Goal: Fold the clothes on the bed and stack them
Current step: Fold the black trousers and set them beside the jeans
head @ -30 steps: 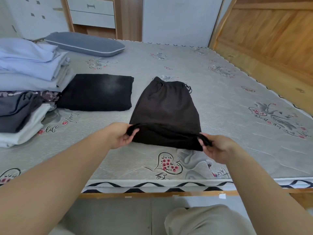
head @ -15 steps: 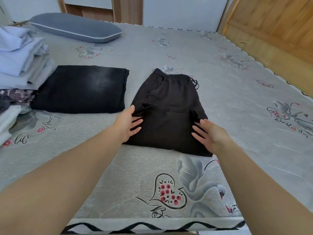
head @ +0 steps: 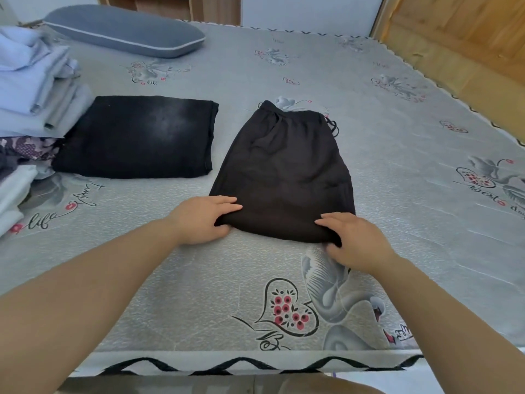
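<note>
Item, left hand point(head: 203, 218): we are gripping the near left corner of the folded dark brown shorts point(head: 284, 172), fingers on top, thumb tucked beneath.

Item, right hand point(head: 352, 241): we are pinching the near right corner the same way, fingers curled over the folded edge.

Handling note: we are judging this the step of lifting the piece to stack it; we are advising a level lift with both corners together, so the layers are not sliding apart.

Item, shorts: soft matte knit, trapezoid in outline, gathered waistband and drawcord at the far end, lying mid-bed on the grey printed mattress cover point(head: 412, 194).

Item, black folded garment point(head: 139, 136): flat rectangle with a faded patch, lying just left of the shorts.

Item, stack of pale folded clothes point(head: 31, 81): limp, layered, at far left.

Item, grey pillow point(head: 125, 31): piped edge, lying beyond.
</note>
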